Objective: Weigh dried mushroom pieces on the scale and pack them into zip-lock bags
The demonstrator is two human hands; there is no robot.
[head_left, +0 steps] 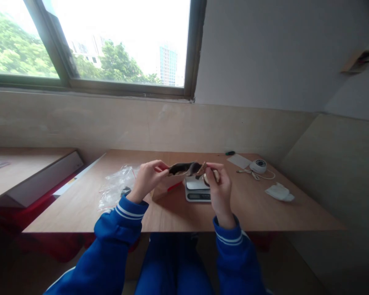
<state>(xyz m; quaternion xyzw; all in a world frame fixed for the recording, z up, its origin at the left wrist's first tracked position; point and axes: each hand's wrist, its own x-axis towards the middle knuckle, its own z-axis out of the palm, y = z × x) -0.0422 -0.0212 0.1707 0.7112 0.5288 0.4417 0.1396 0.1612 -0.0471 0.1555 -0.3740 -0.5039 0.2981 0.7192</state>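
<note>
Stretched between my hands above the table is a dark, wavy strip [186, 168] with a ragged tan edge. My left hand [149, 177] pinches its left end between thumb and fingers. The right end is in the closed fingers of my right hand [219, 186], where a pale, rounded piece with a dark rim also shows; whether it belongs to the strip I cannot tell. Below and partly behind the strip sits a small digital scale [199, 196] with a dark display. Near my left wrist, a tan, box-like thing [160, 190] with a red edge is partly hidden.
Crumpled clear plastic bags [115, 190] lie at left on the wooden table [178, 219]. To the right are a white dome camera [258, 165] with its cable, a white crumpled packet [279, 191], a paper sheet [240, 161] and a green-handled screwdriver [230, 153]. A wall with a window stands behind.
</note>
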